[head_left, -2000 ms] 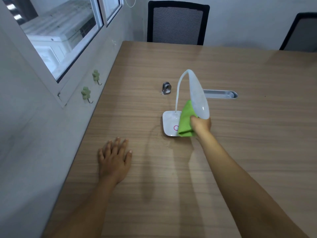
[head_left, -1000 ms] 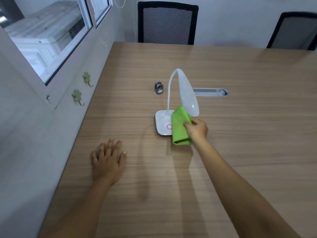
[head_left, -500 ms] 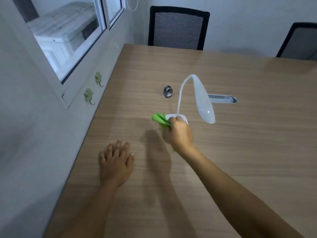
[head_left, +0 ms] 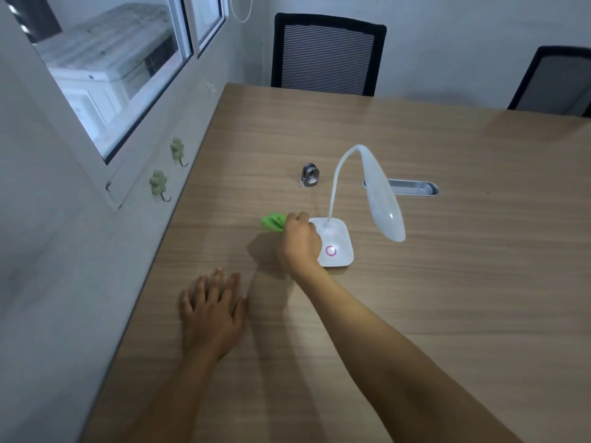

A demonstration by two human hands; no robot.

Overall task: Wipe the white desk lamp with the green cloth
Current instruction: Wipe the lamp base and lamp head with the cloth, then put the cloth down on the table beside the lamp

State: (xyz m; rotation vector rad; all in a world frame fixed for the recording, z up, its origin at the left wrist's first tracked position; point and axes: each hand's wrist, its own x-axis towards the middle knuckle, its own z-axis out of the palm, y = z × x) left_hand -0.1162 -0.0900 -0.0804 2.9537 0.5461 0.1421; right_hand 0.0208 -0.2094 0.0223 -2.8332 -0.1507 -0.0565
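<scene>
The white desk lamp (head_left: 335, 244) stands on the wooden table (head_left: 447, 282), its square base showing a pink ring and its bent neck carrying a long head (head_left: 383, 203) that hangs to the right. My right hand (head_left: 299, 244) is closed around the green cloth (head_left: 272, 222) just left of the base, touching its left edge; only a bunched end of the cloth sticks out past the fingers. My left hand (head_left: 212, 314) lies flat on the table nearer me, fingers spread, holding nothing.
A small metal clip-like object (head_left: 309, 175) sits behind the lamp. A silver cable slot (head_left: 412, 188) is set into the table to the right. Two black chairs (head_left: 326, 55) stand at the far edge. The wall with two green hooks (head_left: 158, 183) runs along the left.
My right hand has carried the cloth from under the lamp head across the base to its left side, uncovering the pink ring. The left hand has stayed put.
</scene>
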